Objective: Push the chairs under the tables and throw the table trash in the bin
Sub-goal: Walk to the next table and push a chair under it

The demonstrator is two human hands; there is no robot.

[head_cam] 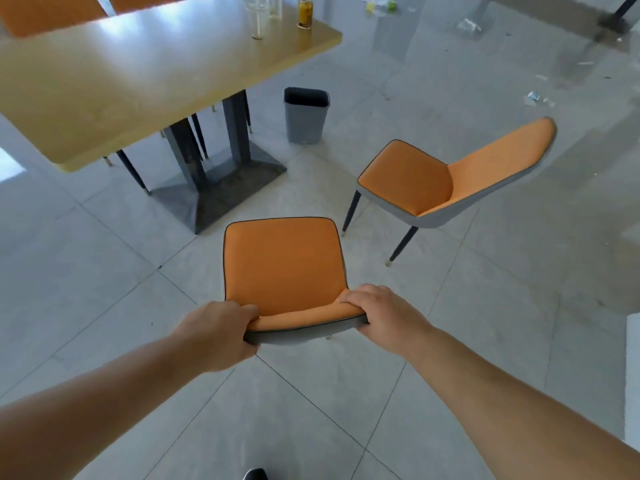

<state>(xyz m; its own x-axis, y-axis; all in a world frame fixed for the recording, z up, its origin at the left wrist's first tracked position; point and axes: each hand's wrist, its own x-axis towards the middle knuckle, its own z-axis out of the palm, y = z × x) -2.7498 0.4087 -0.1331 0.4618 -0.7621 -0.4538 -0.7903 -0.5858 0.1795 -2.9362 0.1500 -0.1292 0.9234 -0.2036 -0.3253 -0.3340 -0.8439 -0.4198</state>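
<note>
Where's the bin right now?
Head view, upper centre: the grey bin stands on the floor right of the table's base, beyond the second orange chair.

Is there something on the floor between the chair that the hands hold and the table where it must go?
Nothing visible does. Both hands, left hand and right hand, grip the chair backrest. Bare floor lies ahead up to the table base. The bin and second chair stand off right.

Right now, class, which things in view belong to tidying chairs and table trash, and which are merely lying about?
Belongs to the job:
held chair, gripped by left hand and right hand
second chair
table
bin
drink bottle
clear cups

Just lying about:
floor litter
</note>
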